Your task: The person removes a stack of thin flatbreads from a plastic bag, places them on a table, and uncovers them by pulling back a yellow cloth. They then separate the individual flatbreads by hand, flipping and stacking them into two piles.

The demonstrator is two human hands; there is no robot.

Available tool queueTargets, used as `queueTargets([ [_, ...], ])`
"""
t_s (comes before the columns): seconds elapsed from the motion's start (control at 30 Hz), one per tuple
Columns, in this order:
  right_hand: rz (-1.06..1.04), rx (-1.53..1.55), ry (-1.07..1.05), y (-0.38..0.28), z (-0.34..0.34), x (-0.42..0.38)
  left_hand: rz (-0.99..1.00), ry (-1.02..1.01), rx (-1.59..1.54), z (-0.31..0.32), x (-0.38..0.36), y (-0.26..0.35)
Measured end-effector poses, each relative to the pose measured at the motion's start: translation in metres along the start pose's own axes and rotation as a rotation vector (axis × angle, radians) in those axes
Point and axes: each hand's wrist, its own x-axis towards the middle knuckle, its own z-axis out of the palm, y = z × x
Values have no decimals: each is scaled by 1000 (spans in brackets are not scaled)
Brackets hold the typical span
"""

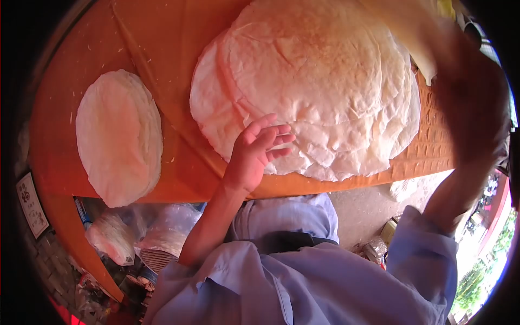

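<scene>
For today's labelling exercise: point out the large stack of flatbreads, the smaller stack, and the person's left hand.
large stack of flatbreads point(314, 81), head view, middle of the top sheet.
smaller stack point(116, 135), head view, centre of its top.
left hand point(254, 154), head view, middle of the hand.

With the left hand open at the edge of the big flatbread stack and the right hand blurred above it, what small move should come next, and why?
Probably the left hand should press flat on the near edge of the large flatbread stack. Its fingers are spread and open there, holding nothing, while the right hand, blurred, seems to carry a thin sheet over the stack. Steadying the pile would help the sheet land evenly.
</scene>
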Motion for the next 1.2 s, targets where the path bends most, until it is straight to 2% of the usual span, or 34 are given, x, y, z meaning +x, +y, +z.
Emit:
queueTargets([
  [0.03, 49, 97, 9, -19, -8, -3, 53, -33, -15, 6, -4, 4],
  [0.07, 162, 334, -7, -63, 2, 0, 104, -64, -29, 13, -9, 8],
  [0.13, 148, 570, -124, -111, 37, -10, 164, -75, -91, 18, -17, 7],
  [0.2, 51, 639, -181, -161, 81, -31, 177, -50, -183, 21, -20, 6],
  [0.23, 33, 601, -224, -180, 83, -37, 63, 1, -182, 13, -20, 3],
  [0.27, 17, 563, -269, -193, 80, -41, 53, 80, -170, 13, -21, -2],
  [0.37, 78, 649, -216, -198, 73, -49, 28, 301, -186, 18, -22, -12],
  [0.47, 184, 858, -31, -190, 69, -62, 32, 372, -145, 17, -19, -11],
  [0.5, 236, 972, -2, -180, 65, -65, 24, 377, -45, 10, -21, -7],
  [0.57, 344, 1199, 63, -150, 53, -79, 156, 354, -66, 20, -28, 4],
  [0.6, 466, 1258, 44, -135, 58, -94, 220, 345, -79, 27, -34, 11],
  [0.67, 1038, 1337, 85, -120, 75, -112, 241, 266, -131, 28, -47, 32],
  [0.7, 1247, 1363, 114, -109, 84, -114, 231, 253, -133, 19, -53, 39],
  [0.73, 1329, 1396, 2, -97, 97, -121, 191, 269, -58, 2, -55, 44],
  [0.8, 1248, 1289, -46, -100, 118, -121, 51, 321, -37, -28, -44, 46],
  [0.87, 1149, 1285, -81, -110, 126, -113, 165, 309, 112, -22, -47, 45],
  [0.9, 1031, 1140, -61, -113, 130, -108, 205, 311, 185, -12, -55, 47],
  [1.0, 1196, 1272, -162, -107, 137, -94, 268, 344, -16, 21, -66, 69],
  [1.13, 1456, 1817, -248, -104, 121, -92, 338, 276, -65, 48, -86, 100],
  [1.17, 1388, 2119, -316, -104, 113, -89, 317, 223, -88, 41, -88, 103],
  [1.2, 1368, 2274, -309, -109, 115, -89, 317, 264, -82, 34, -89, 103],
])
